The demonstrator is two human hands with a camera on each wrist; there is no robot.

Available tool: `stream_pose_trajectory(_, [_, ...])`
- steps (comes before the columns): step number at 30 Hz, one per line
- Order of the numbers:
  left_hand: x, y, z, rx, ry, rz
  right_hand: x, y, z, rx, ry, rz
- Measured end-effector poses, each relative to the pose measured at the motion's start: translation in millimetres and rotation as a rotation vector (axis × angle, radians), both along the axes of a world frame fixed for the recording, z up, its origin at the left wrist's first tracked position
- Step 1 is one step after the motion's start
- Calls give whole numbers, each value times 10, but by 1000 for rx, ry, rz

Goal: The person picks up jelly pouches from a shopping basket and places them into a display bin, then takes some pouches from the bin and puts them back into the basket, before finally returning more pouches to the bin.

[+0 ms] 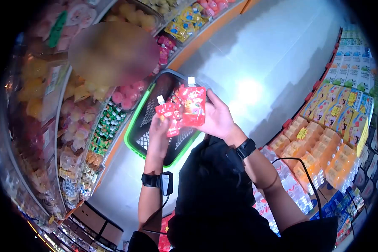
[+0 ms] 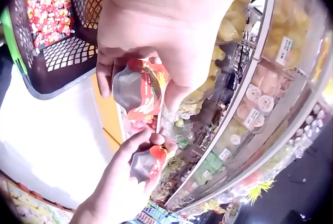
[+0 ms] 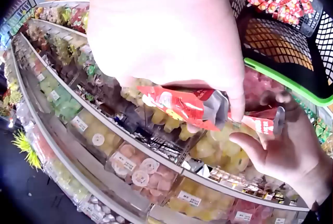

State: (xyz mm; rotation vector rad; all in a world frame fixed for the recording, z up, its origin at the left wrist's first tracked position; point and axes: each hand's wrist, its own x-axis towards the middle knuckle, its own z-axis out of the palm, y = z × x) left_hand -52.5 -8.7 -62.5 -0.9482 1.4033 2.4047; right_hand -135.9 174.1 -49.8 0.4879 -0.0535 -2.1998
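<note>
In the head view, my left hand (image 1: 157, 136) pinches a red spouted pouch (image 1: 169, 119) with a white cap. A larger-looking red pouch (image 1: 194, 107), also white-capped, stands upright in the grip of my right hand (image 1: 219, 117). The two pouches are side by side above the basket. From the left wrist, my left hand (image 2: 156, 31) shows its fingers around its pouch (image 2: 151, 88), base facing the camera. The right wrist view has my right hand (image 3: 171, 36) holding its pouch (image 3: 182, 107), with my left hand (image 3: 294, 153) and its pouch (image 3: 265, 122) beside it.
A dark basket (image 1: 132, 126) with a green rim sits on the pale floor below, holding many small red-wrapped packets (image 2: 49, 13). Shelves of packaged jellies and sweets (image 1: 73, 122) run along the left. Drink packs and cartons (image 1: 338, 109) are stacked on the right.
</note>
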Motion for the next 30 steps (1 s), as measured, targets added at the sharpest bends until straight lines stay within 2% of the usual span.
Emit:
stream_pose_trajectory(3, [-19, -31, 349, 53, 64, 73, -20, -4, 219, 58, 95, 30])
stream_pose_trajectory(4, [20, -101, 368, 55, 109, 24, -29, -7, 300, 81, 123, 35])
stream_pose_trajectory(8, [18, -214, 702, 78, 203, -126, -81, -23, 671, 104, 119, -114])
stream_pose_trajectory(10, [-15, -259, 829, -1, 241, -113, -164, -4, 679, 50, 63, -219])
stream_pose_trajectory(12, [-137, -341, 993, 9, 277, -108, -342, 34, 1038, 24, 112, -244])
stream_pose_trajectory(14, [-362, -455, 1265, -32, 310, -127, -582, 60, 1102, 85, 217, -300])
stream_pose_trajectory(17, [-824, -631, 1735, -275, 364, -132, -1019, 155, 1423, 214, 414, -289])
stream_pose_trajectory(19, [-1111, -685, 2177, -561, 459, -117, -1366, 123, 1803, 344, 549, -244])
stream_pose_trajectory(21, [-1412, -733, 2639, -852, 599, -108, -1713, 34, 2171, 449, 666, -292])
stream_pose_trajectory(22, [-1565, -822, 2883, -1001, 666, -128, -1902, -16, 2381, 421, 763, -318])
stream_pose_trajectory(23, [-1715, -845, 3176, -1116, 645, -60, -2067, -71, 2591, 401, 844, -352])
stream_pose_trajectory(24, [-1871, -872, 3456, -1225, 625, -7, -2197, -82, 2840, 271, 903, -314])
stream_pose_trajectory(25, [-2050, -977, 3668, -1263, 715, 16, -2342, -112, 3060, 145, 956, -289])
stream_pose_trajectory(26, [-2228, -1131, 3881, -1344, 734, 61, -2511, -242, 3197, 173, 1005, -289])
stream_pose_trajectory(28, [-2580, -1249, 4352, -1333, 701, -22, -2719, -462, 3484, 295, 1097, -402])
stream_pose_trajectory(30, [-2967, -1526, 4600, -1388, 734, -112, -2850, -705, 3752, 328, 991, -474])
